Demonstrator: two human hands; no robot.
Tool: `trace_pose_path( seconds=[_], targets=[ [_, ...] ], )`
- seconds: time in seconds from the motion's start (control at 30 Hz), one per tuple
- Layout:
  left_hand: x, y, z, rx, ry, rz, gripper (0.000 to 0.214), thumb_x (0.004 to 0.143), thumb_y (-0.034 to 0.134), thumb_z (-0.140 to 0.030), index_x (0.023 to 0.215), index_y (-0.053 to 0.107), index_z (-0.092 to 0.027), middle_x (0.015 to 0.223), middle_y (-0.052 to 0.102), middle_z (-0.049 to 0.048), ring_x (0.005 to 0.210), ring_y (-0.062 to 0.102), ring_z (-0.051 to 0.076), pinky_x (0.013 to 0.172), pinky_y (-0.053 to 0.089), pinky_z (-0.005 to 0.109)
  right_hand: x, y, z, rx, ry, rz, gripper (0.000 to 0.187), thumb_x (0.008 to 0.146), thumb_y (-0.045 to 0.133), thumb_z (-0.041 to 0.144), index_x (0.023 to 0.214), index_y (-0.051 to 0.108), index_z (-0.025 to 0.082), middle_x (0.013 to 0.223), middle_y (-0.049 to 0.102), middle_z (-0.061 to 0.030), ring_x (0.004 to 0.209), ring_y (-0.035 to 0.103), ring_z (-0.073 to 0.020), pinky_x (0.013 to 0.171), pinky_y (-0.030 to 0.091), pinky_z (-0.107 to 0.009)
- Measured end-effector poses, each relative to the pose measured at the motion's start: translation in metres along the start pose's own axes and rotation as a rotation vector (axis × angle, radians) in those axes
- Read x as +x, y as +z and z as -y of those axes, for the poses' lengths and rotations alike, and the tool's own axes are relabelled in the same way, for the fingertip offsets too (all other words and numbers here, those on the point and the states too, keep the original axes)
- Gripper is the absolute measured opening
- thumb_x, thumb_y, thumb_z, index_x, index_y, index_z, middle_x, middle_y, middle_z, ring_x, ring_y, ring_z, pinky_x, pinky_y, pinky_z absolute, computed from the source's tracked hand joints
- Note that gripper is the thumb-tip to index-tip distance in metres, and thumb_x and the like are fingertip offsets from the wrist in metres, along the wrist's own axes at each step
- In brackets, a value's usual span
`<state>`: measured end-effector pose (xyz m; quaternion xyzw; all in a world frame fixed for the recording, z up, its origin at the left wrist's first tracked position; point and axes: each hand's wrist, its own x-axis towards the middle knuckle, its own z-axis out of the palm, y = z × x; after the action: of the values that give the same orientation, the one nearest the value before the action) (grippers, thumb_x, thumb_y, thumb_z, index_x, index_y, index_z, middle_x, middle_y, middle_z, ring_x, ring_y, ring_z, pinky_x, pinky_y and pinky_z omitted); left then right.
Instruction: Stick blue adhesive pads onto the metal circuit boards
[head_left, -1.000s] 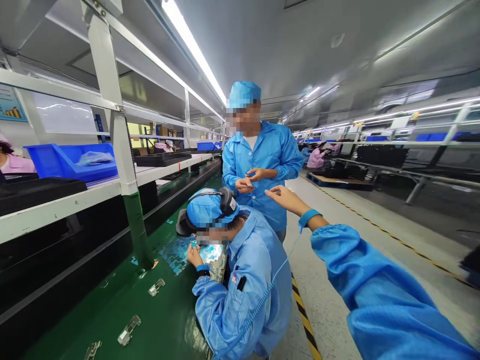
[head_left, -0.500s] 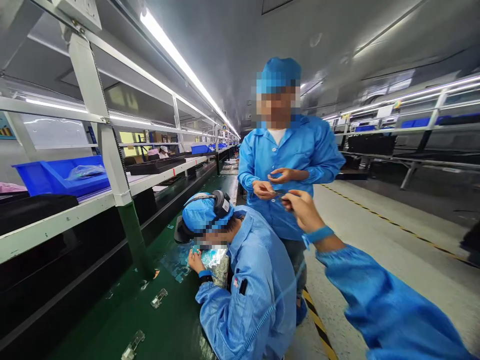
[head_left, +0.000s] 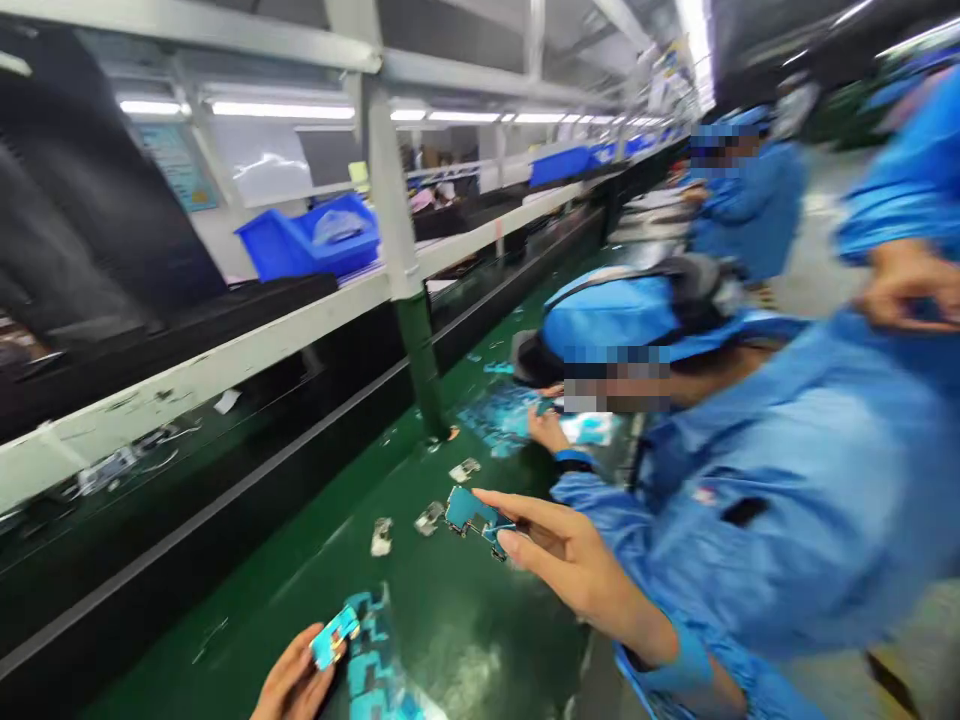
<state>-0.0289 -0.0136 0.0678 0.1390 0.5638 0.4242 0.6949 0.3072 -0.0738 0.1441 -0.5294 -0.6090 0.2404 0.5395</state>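
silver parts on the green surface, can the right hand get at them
Probably yes: the silver parts lie in the open ahead of the right hand, though it pinches a blue board, which could hinder picking one up.

Head camera, one: worn on the person's head, facing forward and down along green bench (head_left: 300, 575) receding to upper right; left hand (head_left: 291, 680) and right hand (head_left: 576, 558) near, low in view; blue bin (head_left: 281, 245) farther off, left
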Motion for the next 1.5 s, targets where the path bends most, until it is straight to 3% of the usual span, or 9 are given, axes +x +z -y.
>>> trace_pose_path(
  seconds=[0.1,0.23,0.37,0.5,0.7,0.8,0.97,1.27,1.5],
  targets=[
    [0.029,-0.031,0.008,-0.066,0.003,0.087,0.044,0.075,0.072,-0.004,0.118,0.064,-0.011,0.099,0.078,0.0129,0.097,0.077,0.028,0.082,0.063,0.027,0.035,0.065,-0.027,0.032,-0.037,0.203,0.034,0.097,0.056,0.037,0.126,0.072,0.032,0.099,0.073,-0.006,0.083,0.068,-0.0211,0.076,0.059,-0.035],
    [0.052,-0.045,0.019,-0.148,-0.002,0.214,0.031,0.078,0.077,-0.011,0.107,0.066,-0.009,0.1,0.077,0.0167,0.095,0.077,0.028,0.079,0.064,0.028,0.069,0.147,-0.081,-0.027,-0.043,0.306,0.038,0.096,0.053,0.037,0.13,0.065,0.024,0.089,0.068,-0.0034,0.082,0.067,-0.0193,0.079,0.056,-0.035],
    [0.056,-0.048,0.024,-0.172,-0.034,0.239,0.029,0.08,0.081,-0.019,0.104,0.067,-0.011,0.104,0.077,0.0176,0.095,0.077,0.029,0.077,0.064,0.029,0.081,0.193,-0.13,-0.058,0.009,0.409,0.037,0.095,0.054,0.035,0.128,0.059,0.019,0.075,0.067,0.0008,0.068,0.065,-0.0177,0.07,0.055,-0.033],
    [0.053,-0.047,0.024,-0.133,-0.052,0.235,0.029,0.081,0.081,-0.019,0.104,0.066,-0.012,0.106,0.077,0.017,0.094,0.077,0.025,0.078,0.063,0.028,0.083,0.196,-0.149,-0.201,-0.013,0.447,0.025,0.091,0.064,0.038,0.111,0.071,0.023,0.074,0.069,-0.0017,0.081,0.063,-0.0231,0.082,0.049,-0.04],
    [0.053,-0.045,0.024,-0.134,-0.064,0.223,0.034,0.078,0.083,-0.021,0.106,0.067,-0.01,0.102,0.078,0.0179,0.088,0.077,0.024,0.077,0.063,0.029,0.074,0.191,-0.146,-0.374,-0.046,0.274,0.041,0.097,0.054,0.049,0.12,0.073,0.02,0.092,0.064,-0.0144,0.092,0.055,-0.033,0.088,0.042,-0.052],
    [0.053,-0.042,0.025,-0.136,-0.072,0.215,0.042,0.075,0.087,-0.023,0.11,0.068,-0.009,0.101,0.078,0.0178,0.085,0.077,0.022,0.077,0.063,0.028,0.05,0.2,-0.13,-0.327,-0.059,0.315,0.035,0.102,0.045,0.042,0.115,0.071,0.023,0.092,0.066,-0.0111,0.088,0.062,-0.0292,0.084,0.05,-0.046],
    [0.052,-0.041,0.028,-0.161,-0.071,0.205,0.047,0.067,0.094,-0.026,0.107,0.073,-0.011,0.092,0.079,0.0132,0.075,0.076,0.018,0.072,0.064,0.027,0.005,0.22,-0.107,-0.154,-0.019,0.544,0.021,0.098,0.057,0.04,0.11,0.069,0.027,0.079,0.067,-0.0023,0.066,0.065,-0.0208,0.063,0.056,-0.034],
    [0.048,-0.043,0.029,-0.177,-0.095,0.213,0.041,0.069,0.092,-0.022,0.105,0.076,-0.012,0.095,0.08,0.0119,0.083,0.077,0.02,0.077,0.064,0.026,0.004,0.21,-0.11,0.001,0.06,0.49,0.018,0.094,0.065,0.034,0.108,0.074,0.029,0.099,0.07,-0.0071,0.071,0.068,-0.0211,0.064,0.06,-0.037],
    [0.046,-0.041,0.03,-0.124,-0.064,0.21,0.037,0.072,0.09,-0.026,0.105,0.076,-0.014,0.098,0.079,0.0106,0.09,0.076,0.02,0.081,0.063,0.027,-0.002,0.209,-0.109,-0.079,-0.054,0.418,0.013,0.096,0.06,0.025,0.1,0.071,0.03,0.101,0.069,-0.0091,0.084,0.069,-0.0259,0.071,0.06,-0.043]
  ],
)
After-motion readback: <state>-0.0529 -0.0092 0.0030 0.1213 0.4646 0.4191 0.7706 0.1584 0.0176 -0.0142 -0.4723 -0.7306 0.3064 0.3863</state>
